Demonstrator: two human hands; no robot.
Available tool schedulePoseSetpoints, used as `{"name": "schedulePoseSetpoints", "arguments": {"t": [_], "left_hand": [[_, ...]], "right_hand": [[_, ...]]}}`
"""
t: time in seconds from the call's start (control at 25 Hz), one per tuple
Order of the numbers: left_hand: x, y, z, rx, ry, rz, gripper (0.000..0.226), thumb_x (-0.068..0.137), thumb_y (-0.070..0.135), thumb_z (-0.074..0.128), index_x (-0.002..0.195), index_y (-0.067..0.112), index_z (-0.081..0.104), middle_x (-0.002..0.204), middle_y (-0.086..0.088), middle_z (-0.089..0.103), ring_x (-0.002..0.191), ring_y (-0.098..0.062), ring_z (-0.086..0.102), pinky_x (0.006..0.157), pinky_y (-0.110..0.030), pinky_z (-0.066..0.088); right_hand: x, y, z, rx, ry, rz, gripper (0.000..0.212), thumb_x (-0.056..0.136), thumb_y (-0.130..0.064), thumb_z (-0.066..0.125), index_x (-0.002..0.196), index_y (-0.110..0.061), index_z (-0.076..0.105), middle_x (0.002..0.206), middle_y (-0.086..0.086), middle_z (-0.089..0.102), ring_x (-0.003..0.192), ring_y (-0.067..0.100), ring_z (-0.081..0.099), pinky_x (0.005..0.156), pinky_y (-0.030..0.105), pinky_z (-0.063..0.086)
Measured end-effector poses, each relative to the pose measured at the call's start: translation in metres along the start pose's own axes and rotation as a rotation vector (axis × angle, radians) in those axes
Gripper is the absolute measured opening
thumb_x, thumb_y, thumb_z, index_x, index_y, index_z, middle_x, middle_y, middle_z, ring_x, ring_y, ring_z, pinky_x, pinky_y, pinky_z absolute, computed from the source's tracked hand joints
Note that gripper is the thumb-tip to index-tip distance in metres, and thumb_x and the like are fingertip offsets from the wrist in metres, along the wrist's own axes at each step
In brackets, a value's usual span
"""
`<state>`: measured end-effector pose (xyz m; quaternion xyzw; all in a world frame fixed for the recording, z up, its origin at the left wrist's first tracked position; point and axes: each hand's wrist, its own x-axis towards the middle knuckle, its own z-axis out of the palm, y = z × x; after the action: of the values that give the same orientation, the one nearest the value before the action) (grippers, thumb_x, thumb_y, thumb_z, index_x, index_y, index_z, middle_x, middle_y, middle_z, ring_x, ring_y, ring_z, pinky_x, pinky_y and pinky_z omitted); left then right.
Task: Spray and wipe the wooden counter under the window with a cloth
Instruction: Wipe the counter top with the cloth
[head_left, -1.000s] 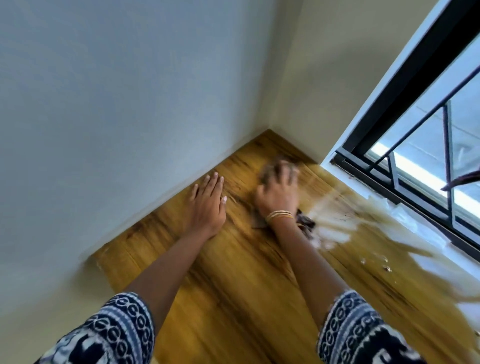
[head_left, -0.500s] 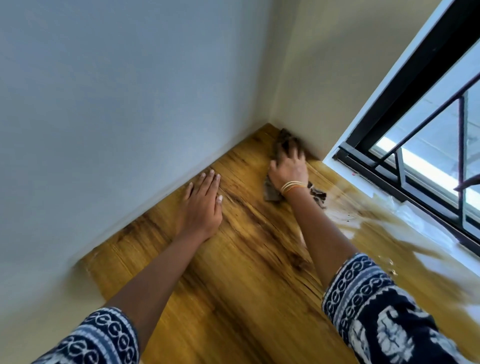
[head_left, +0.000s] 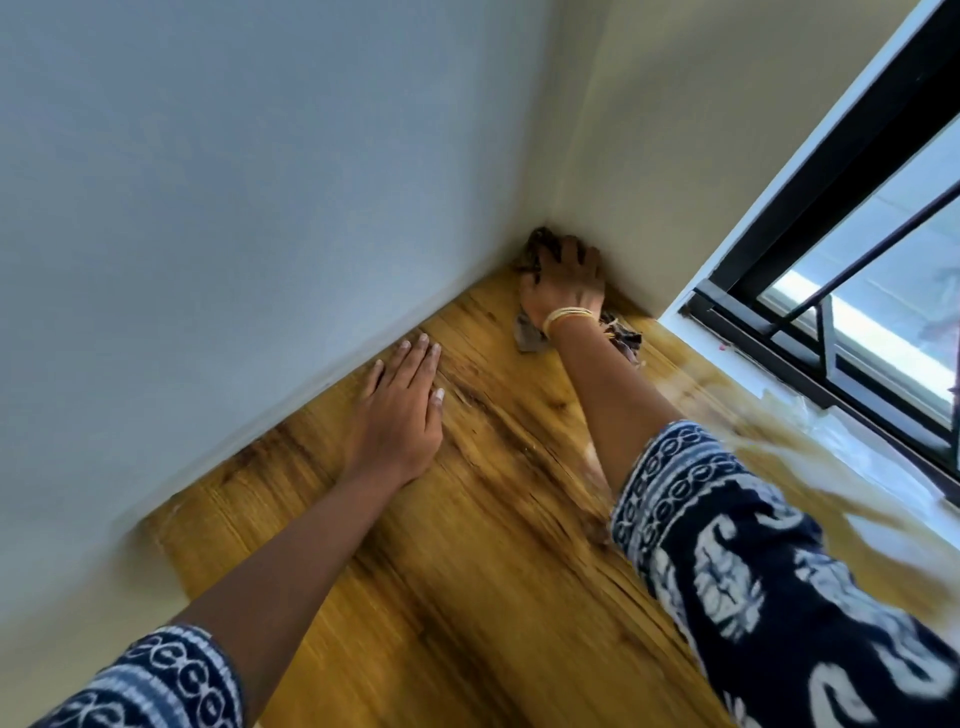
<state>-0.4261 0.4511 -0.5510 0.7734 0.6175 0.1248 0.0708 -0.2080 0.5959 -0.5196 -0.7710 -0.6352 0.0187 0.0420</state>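
The cloth (head_left: 530, 338), a dark brown-grey rag with frayed edges, lies on the wooden counter (head_left: 467, 545) at the far corner, in the upper centre of the frame, where the two walls meet. One bunched end is pushed up into the corner itself; the other end shows below the wrist as two ragged pieces, one to the left of it and one to the right.

The right hand (head_left: 563, 283) lies on top of the cloth, palm down. Its fingers (head_left: 571, 249) reach forward into the corner and bend slightly over the bunched fabric. Whether they close round the cloth or only press on it cannot be told, as the fingertips are hidden in the fabric. A set of thin gold bangles (head_left: 569, 317) sits on the wrist.

The left hand (head_left: 400, 410) rests flat on the counter, left of centre, just beside the blue-grey wall (head_left: 234, 208). Its fingers are straight and held together, pointing toward the corner, and it holds nothing. It is well apart from the cloth.

Both forearms are bare and extend from the bottom of the frame. Each carries a dark blue sleeve with a white pattern (head_left: 779, 582).

The counter surface is yellow-brown with dark grain streaks. Along its right side it shows a pale, glossy reflection.

A cream wall (head_left: 675, 130) forms the right side of the corner. A black-framed window (head_left: 857, 332) with a metal grille occupies the right edge of the frame.
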Motion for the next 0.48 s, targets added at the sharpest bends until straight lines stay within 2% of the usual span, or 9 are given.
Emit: {"name": "schedulePoseSetpoints", "arguments": {"t": [0.08,0.2,0.32,0.4,0.44,0.48], "left_hand": [[0.0,0.0,-0.001,-0.01,-0.009,0.001,0.056,0.099,0.033,0.024,0.153,0.021,0.019,0.161,0.004,0.015,0.149,-0.011,0.009,0.121,-0.035,0.007],[0.001,0.0,-0.001,-0.025,-0.01,-0.002,0.056,0.098,0.034,0.022,0.153,0.02,0.02,0.16,0.003,0.016,0.148,-0.012,0.009,0.121,-0.036,0.008],[0.0,0.001,0.0,-0.026,-0.016,-0.008,0.055,0.099,0.032,0.025,0.153,0.02,0.019,0.161,0.002,0.016,0.149,-0.012,0.01,0.121,-0.037,0.009],[0.0,0.001,0.0,-0.039,-0.012,-0.011,0.055,0.099,0.031,0.027,0.152,0.02,0.02,0.16,0.002,0.017,0.148,-0.013,0.01,0.121,-0.039,0.01],[0.001,0.001,0.0,-0.042,-0.008,-0.008,0.055,0.099,0.03,0.028,0.152,0.02,0.02,0.16,0.001,0.017,0.148,-0.014,0.011,0.121,-0.039,0.01],[0.001,0.002,0.0,-0.041,-0.006,-0.006,0.055,0.099,0.029,0.028,0.152,0.019,0.021,0.16,0.001,0.018,0.148,-0.014,0.011,0.121,-0.039,0.01]], "right_hand": [[-0.016,-0.013,0.002,0.072,0.03,0.076,0.054,0.087,-0.038,0.042,0.136,-0.018,0.051,0.139,0.012,0.044,0.123,0.037,0.039,0.096,0.044,0.036],[-0.059,0.022,0.004,0.127,0.102,0.178,0.055,0.084,-0.043,0.038,0.133,-0.023,0.052,0.137,0.011,0.044,0.118,0.036,0.042,0.095,0.045,0.038],[-0.111,0.09,0.004,0.058,0.124,0.419,0.057,0.085,-0.047,0.03,0.133,-0.022,0.048,0.142,0.013,0.038,0.122,0.037,0.039,0.102,0.046,0.035],[-0.127,0.111,-0.003,0.071,0.113,0.589,0.061,0.089,-0.046,0.031,0.141,-0.016,0.041,0.15,0.015,0.031,0.132,0.04,0.031,0.111,0.049,0.029],[-0.132,0.108,-0.007,0.075,0.111,0.593,0.061,0.091,-0.044,0.032,0.144,-0.014,0.037,0.153,0.017,0.027,0.137,0.04,0.026,0.115,0.05,0.025],[-0.138,0.096,-0.012,0.07,0.105,0.513,0.06,0.093,-0.042,0.032,0.145,-0.014,0.035,0.155,0.017,0.024,0.141,0.038,0.022,0.118,0.051,0.022]]}}
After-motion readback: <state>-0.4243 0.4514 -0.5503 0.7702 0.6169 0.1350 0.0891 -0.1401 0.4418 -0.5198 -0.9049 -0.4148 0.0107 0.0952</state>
